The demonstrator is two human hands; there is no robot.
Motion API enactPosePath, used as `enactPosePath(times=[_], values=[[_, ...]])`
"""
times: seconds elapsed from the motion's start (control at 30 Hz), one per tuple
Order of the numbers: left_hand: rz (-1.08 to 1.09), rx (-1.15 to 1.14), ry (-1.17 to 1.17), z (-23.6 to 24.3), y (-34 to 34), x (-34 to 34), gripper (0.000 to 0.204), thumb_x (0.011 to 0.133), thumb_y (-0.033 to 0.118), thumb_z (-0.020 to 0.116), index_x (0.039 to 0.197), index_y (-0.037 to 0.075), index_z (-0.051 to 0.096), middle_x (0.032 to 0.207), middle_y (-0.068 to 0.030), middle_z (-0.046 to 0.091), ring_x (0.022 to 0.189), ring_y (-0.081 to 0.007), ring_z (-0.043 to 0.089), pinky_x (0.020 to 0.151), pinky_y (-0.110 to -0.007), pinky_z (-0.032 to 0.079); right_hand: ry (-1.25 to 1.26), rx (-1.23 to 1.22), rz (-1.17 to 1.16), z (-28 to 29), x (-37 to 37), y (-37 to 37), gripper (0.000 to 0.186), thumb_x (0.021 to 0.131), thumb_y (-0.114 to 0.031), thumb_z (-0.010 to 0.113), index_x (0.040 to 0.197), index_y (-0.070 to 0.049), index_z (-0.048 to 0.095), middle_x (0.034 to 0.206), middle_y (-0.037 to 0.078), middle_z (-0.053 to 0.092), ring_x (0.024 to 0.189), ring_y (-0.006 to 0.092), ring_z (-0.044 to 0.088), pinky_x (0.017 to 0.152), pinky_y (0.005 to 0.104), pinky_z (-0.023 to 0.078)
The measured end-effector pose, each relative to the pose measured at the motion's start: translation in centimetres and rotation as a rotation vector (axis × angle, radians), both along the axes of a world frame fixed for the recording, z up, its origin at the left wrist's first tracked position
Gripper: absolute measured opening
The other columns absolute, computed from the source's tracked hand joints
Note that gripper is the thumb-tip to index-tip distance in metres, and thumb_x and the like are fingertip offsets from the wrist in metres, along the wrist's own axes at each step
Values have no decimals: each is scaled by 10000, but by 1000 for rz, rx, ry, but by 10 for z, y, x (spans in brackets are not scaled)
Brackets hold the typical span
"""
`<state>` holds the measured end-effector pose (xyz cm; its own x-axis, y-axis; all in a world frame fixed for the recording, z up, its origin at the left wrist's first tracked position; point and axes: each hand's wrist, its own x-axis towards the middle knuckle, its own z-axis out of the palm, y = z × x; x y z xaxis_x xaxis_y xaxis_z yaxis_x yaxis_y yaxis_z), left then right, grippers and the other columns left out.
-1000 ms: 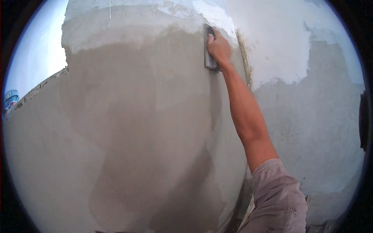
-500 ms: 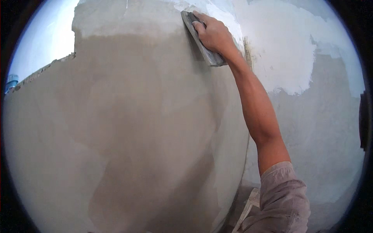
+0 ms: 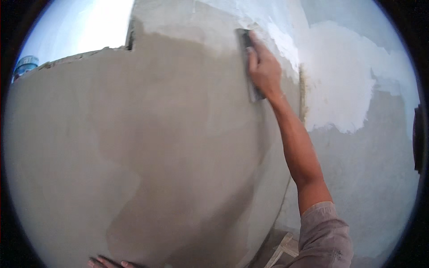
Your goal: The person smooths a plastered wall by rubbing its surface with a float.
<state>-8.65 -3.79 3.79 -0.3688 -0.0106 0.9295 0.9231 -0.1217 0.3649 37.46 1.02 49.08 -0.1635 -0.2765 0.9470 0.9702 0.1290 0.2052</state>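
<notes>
While a grey-brown sleeve fills the lower right, the bare right forearm reaches up from it toward the wall. At the bottom edge, only the fingers of the left hand show, so I cannot tell whether it holds anything. Higher up, the right hand grasps a flat trowel, its long blade close to upright against the grey plastered wall, near the corner; the two look slightly blurred. Darker patches spread over the plaster below. A pale wooden frame stands low beside the sleeve. Past the corner, the adjoining wall carries a ragged white patch. At upper left, a blue container sits by the rough edge of a bright opening.
</notes>
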Motion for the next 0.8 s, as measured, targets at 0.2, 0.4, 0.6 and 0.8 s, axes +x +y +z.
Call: enactPosePath(times=[0.2,0.4,0.6,0.8], values=[[-17,34,8,-1,2,-5,635,1082,442,393,1540,4,415,1610,-272,337,1508,-453,276,1215,-648,129,272,50,-100,18,-66,-8,488,976,-303,551,1433,-136,579,1184,205,696,1053,389,669,881,494,532],[122,-49,53,-7,0,-16,645,1075,433,311,1540,-7,397,1621,-230,330,1509,-422,291,1238,-613,138,-298,-184,28,-6,-177,-31,464,978,-331,583,1433,-235,592,1297,134,679,1140,368,658,959,431,526],[107,-71,25,-12,2,-17,643,1072,425,319,1539,-12,388,1621,-235,327,1517,-432,265,1239,-612,118,94,6,-60,55,-173,-43,481,1031,-267,471,1457,-52,535,1437,188,590,1309,351,570,1126,438,421],[86,-90,14,-16,1,-15,643,1075,430,313,1539,-9,387,1623,-236,323,1518,-434,263,1237,-614,113,-310,-112,65,30,-207,-45,497,1019,-290,493,1448,-45,546,1390,186,628,1247,353,621,1077,417,467]])
